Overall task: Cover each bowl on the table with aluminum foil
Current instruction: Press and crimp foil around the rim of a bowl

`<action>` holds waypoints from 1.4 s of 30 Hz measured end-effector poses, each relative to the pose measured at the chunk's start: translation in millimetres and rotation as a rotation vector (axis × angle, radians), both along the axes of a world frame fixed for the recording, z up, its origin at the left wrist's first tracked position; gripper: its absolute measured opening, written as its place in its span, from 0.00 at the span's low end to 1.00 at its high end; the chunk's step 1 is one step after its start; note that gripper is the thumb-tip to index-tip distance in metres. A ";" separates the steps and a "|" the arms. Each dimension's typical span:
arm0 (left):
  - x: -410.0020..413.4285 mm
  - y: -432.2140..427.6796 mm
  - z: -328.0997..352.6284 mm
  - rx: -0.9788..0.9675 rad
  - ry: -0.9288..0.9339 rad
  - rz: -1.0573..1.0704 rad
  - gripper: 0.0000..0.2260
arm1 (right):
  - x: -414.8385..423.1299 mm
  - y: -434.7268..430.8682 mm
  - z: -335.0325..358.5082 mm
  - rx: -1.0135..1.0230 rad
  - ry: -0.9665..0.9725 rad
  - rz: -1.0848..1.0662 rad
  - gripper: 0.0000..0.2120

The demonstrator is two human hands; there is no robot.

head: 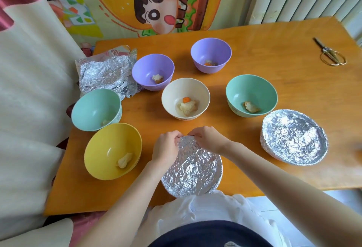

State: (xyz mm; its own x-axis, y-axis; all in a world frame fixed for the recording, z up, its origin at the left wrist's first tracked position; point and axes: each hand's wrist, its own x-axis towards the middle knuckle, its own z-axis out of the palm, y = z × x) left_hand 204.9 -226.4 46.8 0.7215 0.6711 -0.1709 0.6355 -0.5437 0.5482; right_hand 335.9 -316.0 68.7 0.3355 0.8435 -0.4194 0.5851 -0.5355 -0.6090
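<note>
at the near edge of the orange wooden table (274, 37), right in front of the person, stands the near bowl (186, 191), its mouth and sides wrapped in crinkled aluminum foil (194, 160). both hands meet at the far rim of it: the left hand (166, 149) has its fingers curled over the foil's edge and pinches it there, and the right hand (207, 139) pinches the same edge just beside it, fingertips nearly touching the other hand's. off to the right, near the table's front edge, sits a second covered bowl (293, 137), its foil drawn tight over the top and folded down round the rim. the other bowls are open, each with a small lump of food in the bottom: a yellow bowl (112, 150) to the left of the hands, a left mint bowl (96, 109) touching it from behind, a cream bowl (185, 99) in the middle with an orange bit on its food, a right mint bowl (251, 96) beside that, a near purple bowl (152, 71) and a far purple bowl (211, 57) farther back. a heap of crumpled foil sheets (106, 72) lies at the table's far left corner, just beside the near purple bowl. gold-handled scissors (331, 55) lie well apart at the far right.
</note>
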 end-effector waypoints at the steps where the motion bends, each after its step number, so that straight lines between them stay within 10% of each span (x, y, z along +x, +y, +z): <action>1: -0.6 -1.1 0.9 0.001 0.004 0.001 0.11 | -2.0 -0.2 0.9 -0.005 0.005 -0.003 0.20; 42: -6.6 -4.8 17.5 0.085 0.069 0.042 0.10 | 8.6 6.9 1.0 -0.060 0.163 -0.045 0.35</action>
